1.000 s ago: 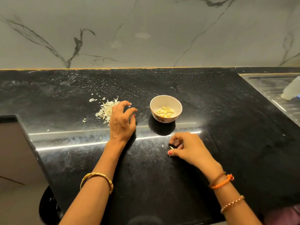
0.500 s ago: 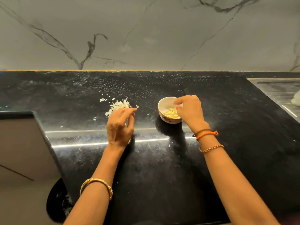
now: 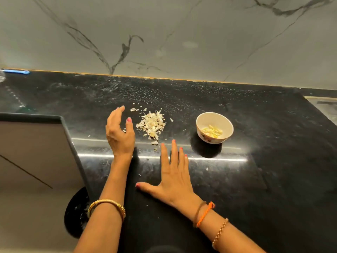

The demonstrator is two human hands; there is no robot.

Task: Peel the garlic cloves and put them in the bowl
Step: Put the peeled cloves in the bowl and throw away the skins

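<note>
Your right hand (image 3: 173, 181) lies palm down on the black countertop (image 3: 255, 179), fingers straight and spread a little apart, thumb stretched out to the left; it holds nothing. Its fingertips reach toward the near edge of the pile of garlic skins (image 3: 151, 125), stopping just short of a few loose flakes. Your left hand (image 3: 118, 133) stands on edge just left of that pile, fingers relaxed and gently cupped, thumb apart from them, gripping nothing; whether its edge touches the counter you cannot tell from here. The peeled garlic cloves (image 3: 212, 131) sit inside the small white bowl (image 3: 214, 116), which stands upright on the counter to the right of the skins, well apart from both hands. A few scraps of skin are scattered on the counter around the pile. You wear a gold bangle (image 3: 107, 207) on the left wrist and an orange thread (image 3: 205, 214) with a beaded bracelet (image 3: 219, 232) on the right. A marble wall (image 3: 182, 33) rises at the far side.
</note>
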